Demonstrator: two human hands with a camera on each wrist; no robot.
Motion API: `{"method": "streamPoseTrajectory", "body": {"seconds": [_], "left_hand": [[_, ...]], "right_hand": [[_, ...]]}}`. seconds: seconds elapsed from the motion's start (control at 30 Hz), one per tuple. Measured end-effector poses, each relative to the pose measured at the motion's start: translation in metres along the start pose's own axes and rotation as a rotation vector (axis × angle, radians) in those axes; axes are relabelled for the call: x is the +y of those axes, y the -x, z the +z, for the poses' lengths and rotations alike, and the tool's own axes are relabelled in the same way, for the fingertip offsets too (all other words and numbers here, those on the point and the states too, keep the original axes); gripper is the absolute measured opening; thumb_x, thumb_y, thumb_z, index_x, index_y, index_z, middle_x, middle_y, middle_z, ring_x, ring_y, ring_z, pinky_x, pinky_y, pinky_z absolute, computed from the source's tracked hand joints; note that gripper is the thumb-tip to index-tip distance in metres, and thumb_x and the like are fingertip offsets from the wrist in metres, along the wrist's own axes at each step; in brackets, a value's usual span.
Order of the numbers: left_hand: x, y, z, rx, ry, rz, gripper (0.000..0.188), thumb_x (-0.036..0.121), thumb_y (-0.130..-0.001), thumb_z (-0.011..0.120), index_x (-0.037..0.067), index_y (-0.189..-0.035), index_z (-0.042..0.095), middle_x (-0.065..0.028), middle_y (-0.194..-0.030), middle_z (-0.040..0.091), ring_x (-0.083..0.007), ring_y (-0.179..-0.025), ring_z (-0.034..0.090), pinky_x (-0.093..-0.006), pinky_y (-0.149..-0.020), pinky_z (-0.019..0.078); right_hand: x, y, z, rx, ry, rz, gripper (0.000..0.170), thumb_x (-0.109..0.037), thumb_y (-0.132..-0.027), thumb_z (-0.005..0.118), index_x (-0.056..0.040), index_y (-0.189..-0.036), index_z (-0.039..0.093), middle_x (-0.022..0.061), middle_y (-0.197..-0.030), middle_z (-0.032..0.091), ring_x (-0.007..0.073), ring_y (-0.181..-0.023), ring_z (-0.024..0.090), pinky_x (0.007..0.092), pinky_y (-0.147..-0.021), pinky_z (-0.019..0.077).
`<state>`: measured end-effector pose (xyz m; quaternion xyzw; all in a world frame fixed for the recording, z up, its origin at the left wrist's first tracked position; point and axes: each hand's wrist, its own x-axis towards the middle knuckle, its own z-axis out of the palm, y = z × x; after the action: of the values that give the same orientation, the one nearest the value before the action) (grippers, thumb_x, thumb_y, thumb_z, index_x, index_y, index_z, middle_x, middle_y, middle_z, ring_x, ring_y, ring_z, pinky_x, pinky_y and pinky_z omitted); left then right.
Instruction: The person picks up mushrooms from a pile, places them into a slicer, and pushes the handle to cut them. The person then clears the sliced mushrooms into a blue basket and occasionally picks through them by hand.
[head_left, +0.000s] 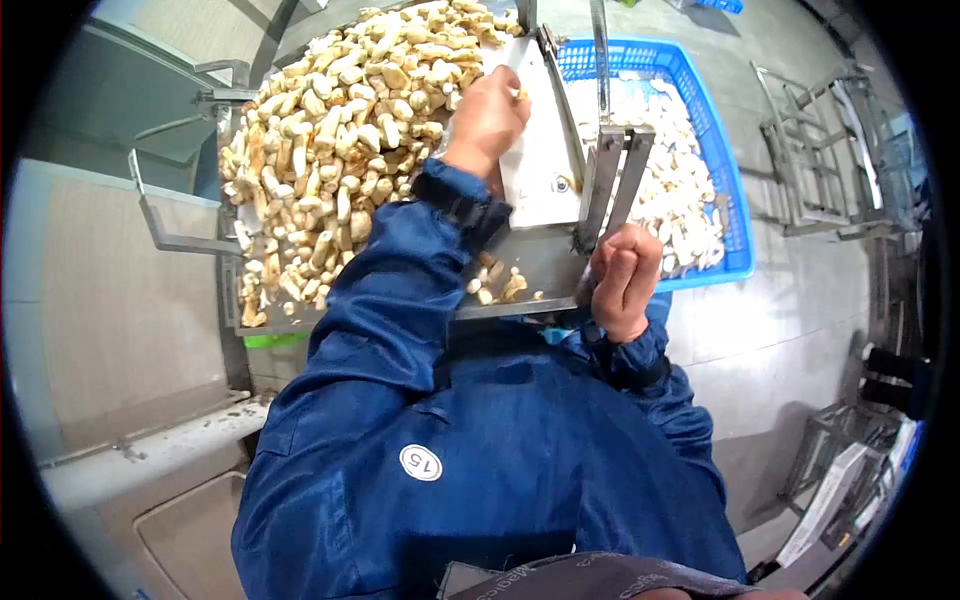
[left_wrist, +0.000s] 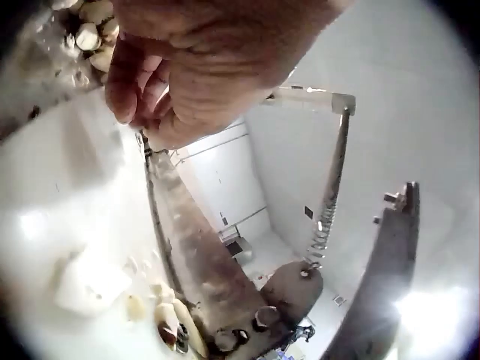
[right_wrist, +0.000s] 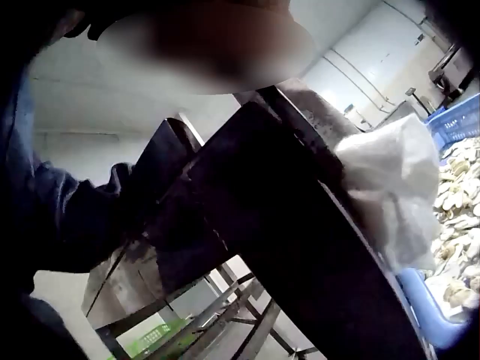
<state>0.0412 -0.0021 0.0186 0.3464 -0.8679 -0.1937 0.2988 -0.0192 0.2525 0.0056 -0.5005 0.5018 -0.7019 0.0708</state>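
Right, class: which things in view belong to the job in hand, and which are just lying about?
Part of the job:
left hand, at the white board
right hand, gripping the cutter
whole mushrooms, heaped on the table
mushroom slices, in the blue basket

Apparently just lying about:
metal rack, beyond the blue basket
green basket, below the table

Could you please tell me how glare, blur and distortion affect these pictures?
Head view: strong fisheye curvature, black corners, the white board bright; left wrist: glare at lower right, the board partly washed out, the left hand fairly clear; right wrist: the right hand apparently a blur at top, the foreground slab nearly black.
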Motion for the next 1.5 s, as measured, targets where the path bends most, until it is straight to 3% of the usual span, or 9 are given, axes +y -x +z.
{"method": "streamPoseTrajectory", "body": {"seconds": [0.13,0.3,0.53,0.63,0.9,1.0,1.2,1.33,1.5], "left_hand": [[0.016,-0.014,0.028,-0.036,0.114,-0.057,0.045,0.038,-0.085,0.067,0.000,-0.109,0.064,-0.0163,-0.086,0.071,-0.0284,-0.077,0.071,-0.0361,-0.070,0.0551],[0.023,0.000,0.021,-0.171,0.668,-0.276,0.019,0.008,-0.093,0.061,-0.004,-0.105,0.067,-0.0100,-0.086,0.073,-0.0105,-0.069,0.070,-0.0229,-0.061,0.0565],[0.019,-0.007,0.023,-0.200,0.630,-0.317,0.013,0.008,-0.090,0.066,-0.003,-0.098,0.069,-0.0084,-0.080,0.072,-0.0093,-0.067,0.069,-0.0226,-0.062,0.0565],[0.019,-0.007,0.023,-0.243,0.546,-0.284,0.012,0.010,-0.090,0.067,-0.002,-0.092,0.069,-0.0081,-0.080,0.073,-0.0088,-0.070,0.068,-0.0219,-0.060,0.0542],[0.007,-0.007,0.043,-0.080,0.502,-0.145,0.011,0.010,-0.086,0.070,0.000,-0.087,0.069,-0.0057,-0.071,0.071,-0.0091,-0.063,0.067,-0.0230,-0.058,0.0523],[0.013,-0.005,0.038,-0.116,0.494,-0.151,0.011,0.010,-0.087,0.069,-0.001,-0.089,0.070,-0.0057,-0.071,0.071,-0.0111,-0.065,0.067,-0.0246,-0.060,0.0527],[0.015,-0.005,0.035,-0.111,0.498,-0.165,0.011,0.012,-0.086,0.068,0.001,-0.086,0.071,-0.0084,-0.073,0.072,-0.0124,-0.064,0.069,-0.0251,-0.061,0.0538],[0.014,-0.002,0.037,-0.014,0.402,-0.064,0.021,0.015,-0.083,0.071,-0.003,-0.094,0.072,-0.0101,-0.074,0.072,-0.0128,-0.065,0.069,-0.0261,-0.062,0.0545],[0.025,-0.005,0.024,-0.197,0.656,-0.213,0.021,0.015,-0.084,0.071,-0.005,-0.092,0.071,-0.0080,-0.075,0.071,-0.0119,-0.068,0.068,-0.0263,-0.063,0.0547]], "right_hand": [[0.004,0.003,0.001,0.013,0.016,-0.003,0.020,-0.022,-0.105,0.042,-0.0029,-0.107,0.047,0.0043,-0.069,0.047,0.0095,-0.055,0.043,0.0249,-0.050,0.0355],[-0.001,-0.001,0.008,0.028,0.055,-0.010,0.023,-0.031,-0.106,0.037,-0.0077,-0.104,0.040,0.0038,-0.068,0.041,0.0076,-0.048,0.034,0.0224,-0.042,0.0250],[-0.025,-0.032,0.009,0.002,0.083,0.044,0.025,-0.033,-0.107,0.035,-0.0084,-0.103,0.040,0.0024,-0.068,0.042,0.0070,-0.047,0.033,0.0219,-0.041,0.0243],[-0.074,-0.082,0.018,0.059,-0.097,0.312,0.022,-0.026,-0.108,0.036,-0.0049,-0.106,0.043,0.0005,-0.068,0.042,0.0065,-0.050,0.034,0.0211,-0.044,0.0273],[-0.021,-0.021,0.007,-0.004,-0.010,0.060,0.024,-0.030,-0.106,0.039,-0.0058,-0.102,0.043,0.0018,-0.071,0.044,0.0071,-0.052,0.036,0.0215,-0.044,0.0288],[-0.075,-0.080,0.015,0.050,-0.099,0.356,0.024,-0.029,-0.107,0.038,-0.0060,-0.104,0.044,0.0024,-0.073,0.048,0.0060,-0.052,0.036,0.0211,-0.044,0.0286],[-0.018,-0.018,0.011,0.052,-0.024,0.050,0.025,-0.029,-0.107,0.038,-0.0058,-0.101,0.043,0.0041,-0.072,0.046,0.0079,-0.052,0.037,0.0222,-0.044,0.0287],[-0.006,-0.004,0.010,0.038,0.108,0.038,0.029,-0.038,-0.106,0.034,-0.0096,-0.104,0.037,0.0032,-0.067,0.042,0.0073,-0.048,0.032,0.0219,-0.042,0.0242],[-0.006,-0.001,0.011,0.049,0.034,0.077,0.027,-0.036,-0.106,0.036,-0.0095,-0.105,0.039,0.0015,-0.071,0.040,0.0068,-0.050,0.032,0.0219,-0.043,0.0234]]}}
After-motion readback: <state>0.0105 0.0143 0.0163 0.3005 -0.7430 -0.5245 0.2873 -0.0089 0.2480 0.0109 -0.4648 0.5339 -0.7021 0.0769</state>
